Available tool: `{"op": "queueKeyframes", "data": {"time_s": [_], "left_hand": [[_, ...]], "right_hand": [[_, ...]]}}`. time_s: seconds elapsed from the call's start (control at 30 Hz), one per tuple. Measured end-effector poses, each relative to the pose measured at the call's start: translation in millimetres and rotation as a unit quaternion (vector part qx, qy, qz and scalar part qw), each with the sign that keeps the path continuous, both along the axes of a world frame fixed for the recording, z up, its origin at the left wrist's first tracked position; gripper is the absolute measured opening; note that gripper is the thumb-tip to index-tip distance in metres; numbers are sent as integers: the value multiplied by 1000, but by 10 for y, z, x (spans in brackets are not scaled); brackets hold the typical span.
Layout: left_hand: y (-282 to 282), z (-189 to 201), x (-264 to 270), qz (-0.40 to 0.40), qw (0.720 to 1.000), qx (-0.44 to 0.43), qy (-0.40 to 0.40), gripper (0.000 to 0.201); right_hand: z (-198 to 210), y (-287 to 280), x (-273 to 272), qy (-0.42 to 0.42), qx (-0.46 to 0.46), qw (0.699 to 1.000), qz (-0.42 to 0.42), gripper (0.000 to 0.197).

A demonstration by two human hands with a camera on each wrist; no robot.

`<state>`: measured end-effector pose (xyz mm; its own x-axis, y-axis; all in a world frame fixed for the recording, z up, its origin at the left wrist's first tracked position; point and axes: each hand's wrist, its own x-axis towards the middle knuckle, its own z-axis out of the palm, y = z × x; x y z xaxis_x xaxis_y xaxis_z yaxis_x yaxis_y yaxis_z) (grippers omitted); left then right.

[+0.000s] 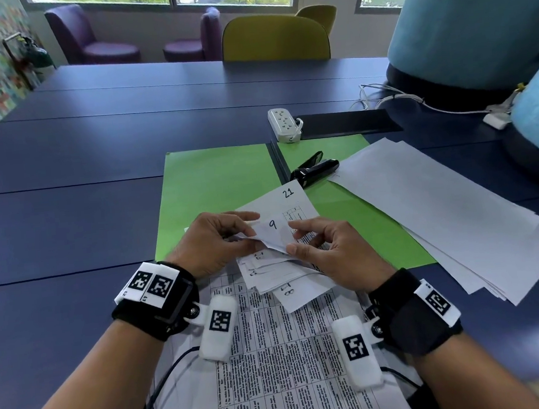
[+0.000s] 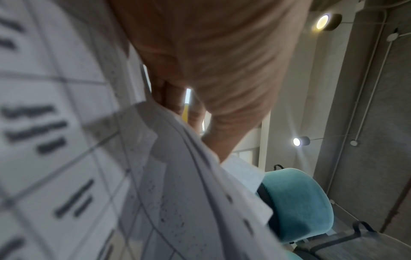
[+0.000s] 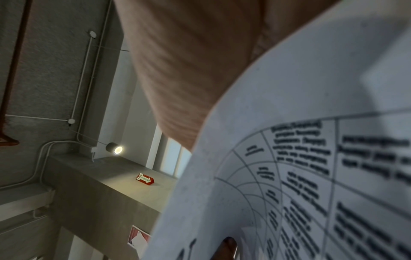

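Note:
A bundle of printed sheets (image 1: 278, 278) with hand-numbered corners lies in front of me, over the near edge of a green folder (image 1: 220, 182). My left hand (image 1: 219, 241) and right hand (image 1: 317, 249) both pinch the lifted corner of the sheet marked 9 (image 1: 273, 228). A sheet marked 21 (image 1: 289, 202) lies flat just behind it. In the left wrist view my palm (image 2: 218, 52) is over fanned paper edges (image 2: 177, 176). In the right wrist view a curved printed sheet (image 3: 311, 158) fills the right side below my palm (image 3: 189, 61).
A black stapler (image 1: 315, 169) lies on the folder beyond the hands. A stack of blank white paper (image 1: 451, 214) is spread at the right. A white power strip (image 1: 284, 124) and cables sit further back. The blue table (image 1: 65, 189) extends left. A teal chair (image 1: 473, 17) stands at the right.

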<state>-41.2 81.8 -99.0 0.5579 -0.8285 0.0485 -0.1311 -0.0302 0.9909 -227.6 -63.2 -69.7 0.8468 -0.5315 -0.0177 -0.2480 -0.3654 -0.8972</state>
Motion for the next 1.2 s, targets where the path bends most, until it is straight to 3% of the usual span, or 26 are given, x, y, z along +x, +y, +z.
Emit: {"op": "queueKeyframes", "data": {"time_s": [1.07,1.2], "left_hand": [[21,39,-42,-10,999,-22,32,9],[7,12,-9,-12,1000,-2,26,9]], "right_hand": [[-20,-42,51,5,-27,1000,12,51],[41,-100,175,21,-35,999,34,35]]}}
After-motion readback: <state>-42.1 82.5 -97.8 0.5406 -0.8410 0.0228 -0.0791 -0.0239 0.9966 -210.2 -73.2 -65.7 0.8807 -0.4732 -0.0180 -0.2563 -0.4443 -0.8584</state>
